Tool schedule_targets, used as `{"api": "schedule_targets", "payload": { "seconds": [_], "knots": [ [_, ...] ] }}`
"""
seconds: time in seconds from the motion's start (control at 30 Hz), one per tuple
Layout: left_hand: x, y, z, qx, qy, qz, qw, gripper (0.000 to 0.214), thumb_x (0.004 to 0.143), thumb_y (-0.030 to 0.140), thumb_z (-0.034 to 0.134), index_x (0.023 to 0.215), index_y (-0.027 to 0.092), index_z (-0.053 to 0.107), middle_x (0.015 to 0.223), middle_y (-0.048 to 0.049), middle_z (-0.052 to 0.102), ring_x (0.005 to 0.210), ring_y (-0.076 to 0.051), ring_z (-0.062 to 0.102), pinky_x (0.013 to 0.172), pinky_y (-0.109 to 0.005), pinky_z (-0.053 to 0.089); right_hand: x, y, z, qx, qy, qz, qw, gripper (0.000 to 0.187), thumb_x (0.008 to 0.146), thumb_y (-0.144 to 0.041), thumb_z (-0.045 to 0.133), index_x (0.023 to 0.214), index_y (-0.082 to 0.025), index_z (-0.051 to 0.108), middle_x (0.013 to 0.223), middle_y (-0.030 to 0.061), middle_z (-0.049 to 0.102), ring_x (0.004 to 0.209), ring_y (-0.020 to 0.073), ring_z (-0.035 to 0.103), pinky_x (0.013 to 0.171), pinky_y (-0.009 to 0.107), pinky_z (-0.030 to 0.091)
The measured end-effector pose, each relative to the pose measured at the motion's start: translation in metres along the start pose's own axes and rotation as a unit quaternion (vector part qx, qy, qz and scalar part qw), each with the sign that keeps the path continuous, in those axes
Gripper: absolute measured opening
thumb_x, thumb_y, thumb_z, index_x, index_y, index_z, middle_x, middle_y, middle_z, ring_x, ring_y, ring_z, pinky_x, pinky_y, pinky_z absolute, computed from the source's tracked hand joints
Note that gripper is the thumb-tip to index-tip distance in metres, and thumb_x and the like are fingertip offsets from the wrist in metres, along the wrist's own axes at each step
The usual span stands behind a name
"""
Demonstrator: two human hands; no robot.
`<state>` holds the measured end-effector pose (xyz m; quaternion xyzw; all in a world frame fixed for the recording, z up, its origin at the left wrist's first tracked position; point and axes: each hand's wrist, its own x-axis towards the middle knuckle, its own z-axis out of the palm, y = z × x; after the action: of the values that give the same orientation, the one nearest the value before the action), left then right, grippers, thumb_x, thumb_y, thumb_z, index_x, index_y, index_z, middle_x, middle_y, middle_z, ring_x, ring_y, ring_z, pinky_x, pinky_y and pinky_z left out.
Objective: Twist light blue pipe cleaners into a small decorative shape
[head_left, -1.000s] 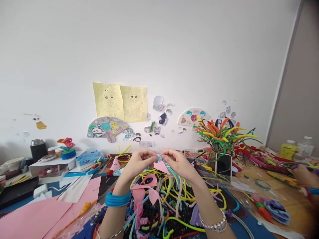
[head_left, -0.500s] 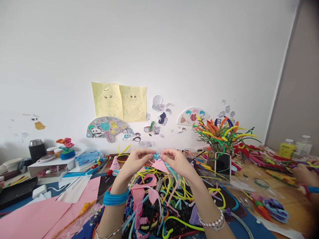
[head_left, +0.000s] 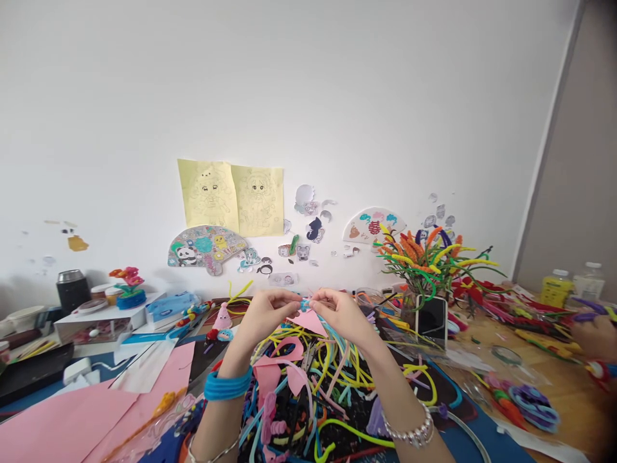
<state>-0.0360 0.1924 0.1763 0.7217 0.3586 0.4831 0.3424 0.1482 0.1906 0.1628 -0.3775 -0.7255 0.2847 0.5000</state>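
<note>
Both of my hands are raised over a heap of coloured pipe cleaners [head_left: 332, 386]. My left hand [head_left: 267, 315] and my right hand [head_left: 340, 314] pinch a small blue pipe cleaner piece [head_left: 304, 303] between their fingertips, one hand at each end. Several blue strands hang down from under my right hand. My left wrist wears a coil of blue pipe cleaner [head_left: 227, 386]. A beaded bracelet [head_left: 415, 435] circles my right wrist. A pink paper scrap [head_left: 308, 321] shows just below the fingers.
Pink paper sheets [head_left: 72, 418] lie at the left front. A vase of pipe-cleaner flowers [head_left: 431, 270] stands to the right, behind a dark phone [head_left: 432, 319]. Another person's hand [head_left: 595, 331] works at the far right edge. Boxes and a black cup [head_left: 72, 289] sit at the left.
My hands have stayed in place with only small finger movements on the blue piece. The other person's hand at the right edge has shifted upward slightly.
</note>
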Motion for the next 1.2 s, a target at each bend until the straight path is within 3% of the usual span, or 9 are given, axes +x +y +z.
{"api": "schedule_targets", "payload": {
  "seconds": [0.4,0.6,0.8,1.0,1.2],
  "knots": [
    [0.0,0.003,-0.001,-0.043,-0.024,0.001,0.999,0.027,0.071,0.026,0.072,0.094,0.013,0.071,0.079,-0.0075,0.074,0.074,-0.02,0.07,0.07,-0.029,0.055,0.0,0.0,-0.004,0.007,0.004,0.003,1.0,0.021,0.079,-0.036,0.059,0.082,-0.016,0.064,0.08,0.0042,0.068,0.078,0.0182,0.062,0.071,0.029,0.046],
    [0.001,0.0,0.0,-0.043,0.009,0.013,0.999,0.026,0.072,0.024,0.071,0.095,0.013,0.069,0.074,-0.0054,0.072,0.07,-0.016,0.067,0.068,-0.027,0.054,0.001,0.001,-0.011,0.039,-0.006,-0.005,0.999,0.026,0.082,-0.037,0.056,0.09,-0.015,0.067,0.088,0.006,0.069,0.084,0.0192,0.062,0.077,0.031,0.047],
    [0.006,-0.008,0.002,-0.061,0.04,0.011,0.997,0.019,0.071,0.02,0.071,0.089,0.014,0.07,0.07,-0.0032,0.071,0.066,-0.014,0.066,0.064,-0.024,0.053,0.001,0.003,-0.017,0.035,0.085,-0.021,0.996,0.024,0.082,-0.037,0.056,0.089,-0.015,0.066,0.089,0.0074,0.07,0.082,0.0193,0.063,0.075,0.03,0.048],
    [0.004,-0.004,-0.003,-0.099,0.042,0.009,0.994,0.023,0.071,0.018,0.07,0.093,0.015,0.068,0.068,-0.0015,0.071,0.066,-0.014,0.066,0.065,-0.024,0.053,0.002,0.006,-0.015,0.066,0.041,-0.027,0.997,0.023,0.082,-0.034,0.058,0.097,-0.017,0.064,0.085,0.0064,0.07,0.082,0.0198,0.065,0.079,0.033,0.049],
    [0.003,-0.002,-0.003,-0.099,0.024,0.014,0.995,0.022,0.072,0.017,0.069,0.094,0.015,0.068,0.067,-0.0006,0.07,0.064,-0.012,0.064,0.063,-0.022,0.052,0.003,0.003,-0.01,0.066,-0.004,-0.033,0.997,0.021,0.081,-0.034,0.061,0.093,-0.018,0.065,0.091,0.0061,0.068,0.086,0.0192,0.063,0.078,0.031,0.048]
  ]
}}
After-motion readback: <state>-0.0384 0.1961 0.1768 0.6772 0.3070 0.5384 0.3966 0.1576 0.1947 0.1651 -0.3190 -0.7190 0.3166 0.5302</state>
